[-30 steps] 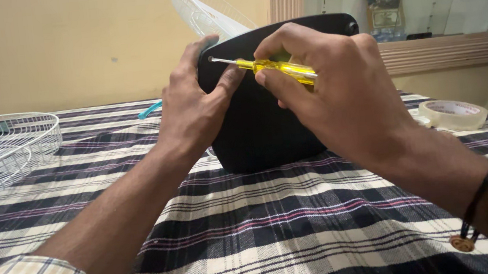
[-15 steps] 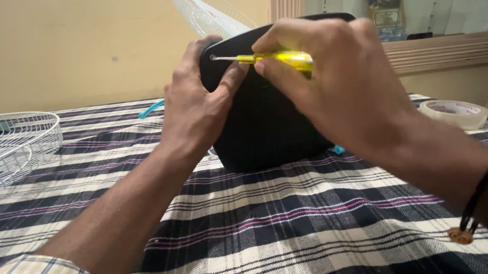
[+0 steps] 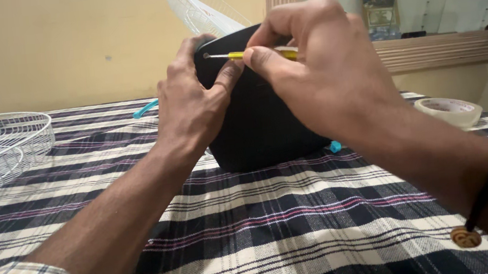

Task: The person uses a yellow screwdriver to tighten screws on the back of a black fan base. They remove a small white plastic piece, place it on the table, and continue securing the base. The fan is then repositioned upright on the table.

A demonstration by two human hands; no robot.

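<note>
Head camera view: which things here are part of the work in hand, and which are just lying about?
In hand:
- left hand steadying the black housing
- right hand gripping the yellow screwdriver, tip at the housing's upper left corner

Lying about:
- white wire grille on the checked cloth, far left
- second wire grille behind the housing
- tape roll, right
- framed picture on the shelf

The right hand (image 3: 321, 70) is rolling over the yellow screwdriver (image 3: 248, 54), hiding more of its handle, while a blue piece (image 3: 335, 145) is showing beside the black housing (image 3: 255, 124).
</note>
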